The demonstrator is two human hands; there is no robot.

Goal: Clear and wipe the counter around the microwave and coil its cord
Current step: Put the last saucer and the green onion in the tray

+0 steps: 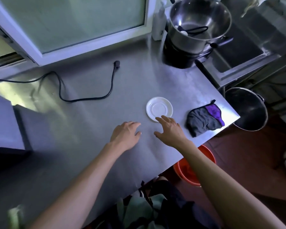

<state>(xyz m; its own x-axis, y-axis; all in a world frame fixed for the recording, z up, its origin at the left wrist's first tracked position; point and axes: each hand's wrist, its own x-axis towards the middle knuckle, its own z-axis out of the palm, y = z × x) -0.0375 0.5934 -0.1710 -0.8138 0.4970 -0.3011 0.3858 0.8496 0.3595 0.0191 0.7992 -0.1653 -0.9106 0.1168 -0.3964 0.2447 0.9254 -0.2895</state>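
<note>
Neither hand grips anything. The right hand (169, 129) is spread open, palm down, its fingertips (158, 119) reaching the near rim of a white saucer (159, 109); whether they actually touch it or hover just above is hard to tell. The left hand (125, 135) lies just beside it, palm down over the bare steel, its fingers loosely bent and holding nothing.

The saucer sits on the steel counter (89, 121), and to its right, near the counter's corner, lies a crumpled grey and purple cloth (205, 119), apart from both hands. Farther back a black cord (82, 100) snakes loosely across the counter from the left edge, uncoiled, its plug (116, 64) lying free near the white window frame (92, 47). A blurred grey box at the left edge may be the microwave (5, 123).

At the far right corner stand a steel pot (200, 28) on a dark base and a white pump bottle (158, 25). Below the counter edge are an orange bucket (188, 171) and a dark pot (248, 109)
</note>
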